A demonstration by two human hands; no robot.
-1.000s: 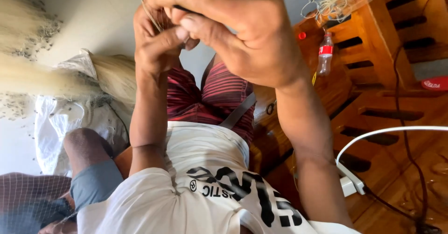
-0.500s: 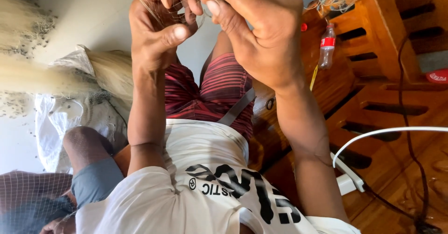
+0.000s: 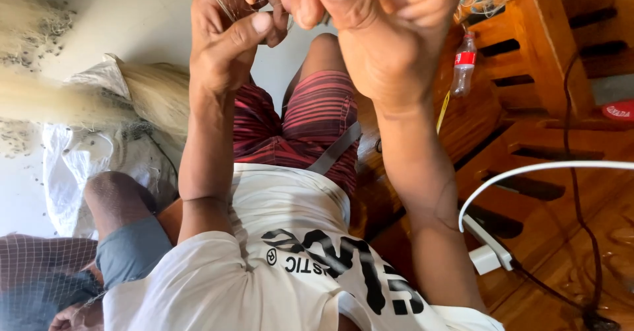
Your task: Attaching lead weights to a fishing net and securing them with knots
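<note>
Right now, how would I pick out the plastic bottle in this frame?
Start at the slatted wooden furniture along the right side. Just right of the person's right hand, a small clear plastic bottle stands against the wood. Its red label band and pale cap set it apart from the white cable and the dark cord nearby.

thing: fine pale netting [image 3: 232, 4], thin thread-like mesh
state: bunched and pulled taut between the two hands
pose: strands run up out of view at the top edge
place: pinched in the fingers of the left hand [image 3: 228, 37], thumb pressed over it; the right hand [image 3: 386, 30] grips it just beside, fingertips touching the left hand's
</note>
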